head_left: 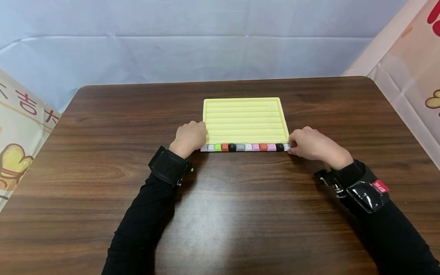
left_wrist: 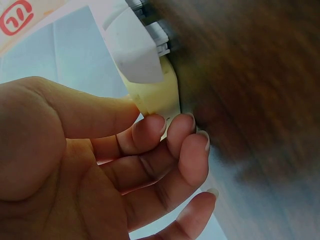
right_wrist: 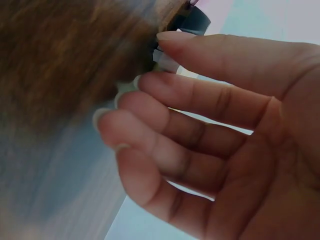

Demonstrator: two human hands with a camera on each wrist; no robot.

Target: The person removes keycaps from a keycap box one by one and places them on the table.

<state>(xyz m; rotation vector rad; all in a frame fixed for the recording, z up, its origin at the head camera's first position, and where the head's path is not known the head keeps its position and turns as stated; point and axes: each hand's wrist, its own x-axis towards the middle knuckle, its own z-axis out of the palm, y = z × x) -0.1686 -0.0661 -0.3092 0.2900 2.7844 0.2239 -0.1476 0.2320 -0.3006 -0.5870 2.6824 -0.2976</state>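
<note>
A pale yellow ridged tray (head_left: pixel 245 119) lies on the table, with a row of coloured keycaps (head_left: pixel 240 148) along its near edge. My left hand (head_left: pixel 190 138) pinches the tray's near left corner between thumb and index finger; the left wrist view shows the yellow corner (left_wrist: pixel 162 92) beside a white keycap (left_wrist: pixel 132 47). At the other end of the row, my right hand (head_left: pixel 309 143) has thumb and index finger on a whitish end keycap (right_wrist: pixel 167 61). A black keycap (right_wrist: pixel 196 22) sits just beyond it. The fingers partly hide both ends.
The brown wooden table (head_left: pixel 220 214) extends around the tray on all sides. Behind it hangs a pale blue cloth (head_left: pixel 192 46). Printed sheets stand at the left (head_left: pixel 20 152) and right (head_left: pixel 412 76).
</note>
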